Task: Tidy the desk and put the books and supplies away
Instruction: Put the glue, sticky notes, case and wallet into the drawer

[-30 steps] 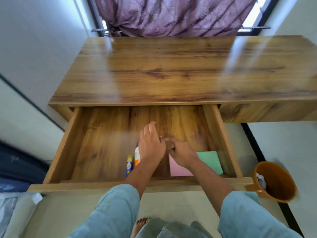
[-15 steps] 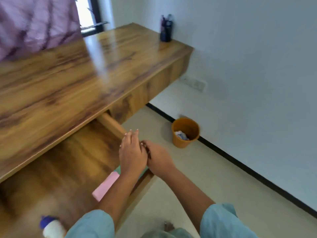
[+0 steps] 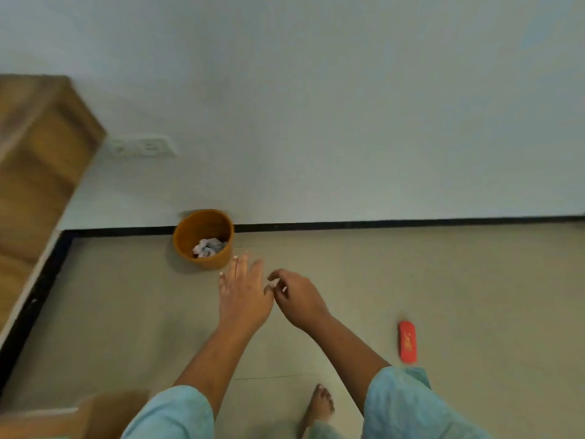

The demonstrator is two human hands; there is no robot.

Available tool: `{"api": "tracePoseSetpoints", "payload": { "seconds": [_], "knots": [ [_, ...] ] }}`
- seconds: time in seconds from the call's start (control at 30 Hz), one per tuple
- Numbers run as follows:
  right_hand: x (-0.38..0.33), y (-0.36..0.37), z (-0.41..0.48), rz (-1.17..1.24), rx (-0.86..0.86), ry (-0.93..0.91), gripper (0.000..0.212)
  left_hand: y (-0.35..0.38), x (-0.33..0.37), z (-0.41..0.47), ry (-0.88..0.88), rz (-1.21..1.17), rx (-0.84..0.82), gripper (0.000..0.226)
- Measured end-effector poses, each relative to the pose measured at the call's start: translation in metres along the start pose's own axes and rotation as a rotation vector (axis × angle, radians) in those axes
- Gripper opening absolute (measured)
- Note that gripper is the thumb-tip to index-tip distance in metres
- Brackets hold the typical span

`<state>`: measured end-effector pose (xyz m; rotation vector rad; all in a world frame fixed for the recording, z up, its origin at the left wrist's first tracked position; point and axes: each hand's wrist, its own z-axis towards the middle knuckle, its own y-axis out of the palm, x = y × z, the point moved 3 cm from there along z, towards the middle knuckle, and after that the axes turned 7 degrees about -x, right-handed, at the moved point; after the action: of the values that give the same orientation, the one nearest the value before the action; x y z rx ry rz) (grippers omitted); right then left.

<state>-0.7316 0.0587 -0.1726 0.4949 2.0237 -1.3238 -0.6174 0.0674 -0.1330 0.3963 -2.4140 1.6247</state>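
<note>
Both hands hang over the beige floor, just right of an orange waste bin (image 3: 190,231) that holds crumpled paper (image 3: 207,247). My left hand (image 3: 243,289) is flat with straight fingers pointing toward the bin and holds nothing. My right hand (image 3: 294,299) is beside it, fingers curled, thumb and fingertips pinched on a small whitish bit too small to identify. The wooden desk (image 3: 38,160) shows blurred at the left edge. A corner of the open drawer (image 3: 63,416) is at the bottom left.
A red flat oblong object (image 3: 407,342) lies on the floor to the right. A wall socket (image 3: 141,147) sits low on the pale wall behind the bin. My bare foot (image 3: 319,403) is at the bottom. A black skirting line runs along the wall.
My view has swung right, from the drawer to the floor and bin. Both hands left the drawer and now hover near the bin, the right still pinched.
</note>
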Motion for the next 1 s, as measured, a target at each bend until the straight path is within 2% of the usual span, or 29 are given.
{"api": "tracePoseSetpoints", "payload": {
  "seconds": [0.2, 0.3, 0.5, 0.67, 0.87, 1.0],
  "knots": [
    [0.135, -0.044, 0.001, 0.031, -0.131, 0.323, 0.03, 0.059, 0.094, 0.069, 0.139, 0.197, -0.226, 0.06],
    [0.189, -0.069, -0.011, 0.072, -0.13, 0.463, 0.033, 0.084, 0.134, 0.1, 0.246, 0.289, -0.291, 0.06],
    [0.279, -0.107, -0.048, 0.201, 0.019, 0.743, 0.032, 0.141, 0.21, 0.159, 0.55, 0.518, -0.432, 0.058],
    [0.329, -0.117, -0.087, 0.359, 0.209, 0.975, 0.033, 0.193, 0.275, 0.195, 0.849, 0.728, -0.548, 0.056],
    [0.357, -0.085, -0.117, 0.588, 0.362, 1.156, 0.034, 0.24, 0.312, 0.213, 1.072, 0.925, -0.62, 0.056],
    [0.376, -0.042, -0.135, 0.752, 0.454, 1.223, 0.033, 0.291, 0.326, 0.213, 1.118, 1.027, -0.697, 0.055]
  ]
}}
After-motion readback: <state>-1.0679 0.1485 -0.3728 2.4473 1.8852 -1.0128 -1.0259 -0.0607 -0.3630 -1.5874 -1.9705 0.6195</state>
